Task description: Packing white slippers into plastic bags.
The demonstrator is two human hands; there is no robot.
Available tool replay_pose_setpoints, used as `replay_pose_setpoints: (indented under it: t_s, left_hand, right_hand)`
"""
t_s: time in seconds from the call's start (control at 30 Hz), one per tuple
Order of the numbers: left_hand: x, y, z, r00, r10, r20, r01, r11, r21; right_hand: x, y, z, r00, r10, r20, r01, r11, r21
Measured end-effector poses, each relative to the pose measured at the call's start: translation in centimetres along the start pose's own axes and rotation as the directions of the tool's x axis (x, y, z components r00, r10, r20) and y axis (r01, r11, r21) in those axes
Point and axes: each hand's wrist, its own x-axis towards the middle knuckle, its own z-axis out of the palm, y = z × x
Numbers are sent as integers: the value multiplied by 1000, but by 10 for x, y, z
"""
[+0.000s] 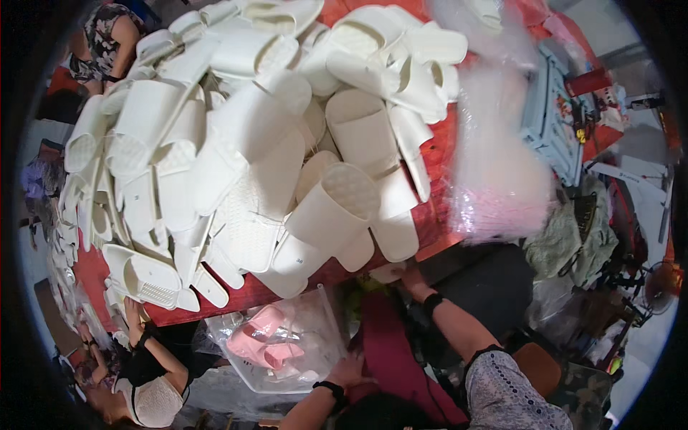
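Note:
My right hand is at the front edge of the red-covered table, its fingers closed around a white slipper that is only partly visible. Lower down, my left hand lies against a maroon apron; its fingers are hard to make out. Beside that hand stands a white plastic bin holding pink slippers and transparent wrapping. A large heap of white slippers covers most of the table ahead of my hands.
Transparent plastic bags lie on the red tabletop at right, by a blue crate. A co-worker's hand touches the heap at lower left. Another person sits at far left. Grey-green cloth hangs at right.

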Motion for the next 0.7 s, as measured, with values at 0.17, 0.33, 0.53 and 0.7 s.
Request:
replay_pose_setpoints:
  t_s: [0.17, 0.33, 0.53, 0.7]
  left_hand:
    - [-27, 30, -49, 929, -244, 277, 266, 963, -41]
    - [-71, 93, -104, 755, -322, -571, 284, 946, -157]
    - [-143, 114, -123, 555, 26, -832, 27, 998, 49]
    - [-221, 168, -150, 400, -22, -916, -9, 1000, -29]
  right_hand:
    - [-116, -70, 34, 933, 134, 335, -103, 989, -107]
    - [-193, -105, 52, 852, 89, 516, 30, 976, -216]
    - [-310, -191, 86, 716, -39, 697, 357, 879, -317]
    - [-400, -240, 88, 624, -126, 771, 370, 917, -150]
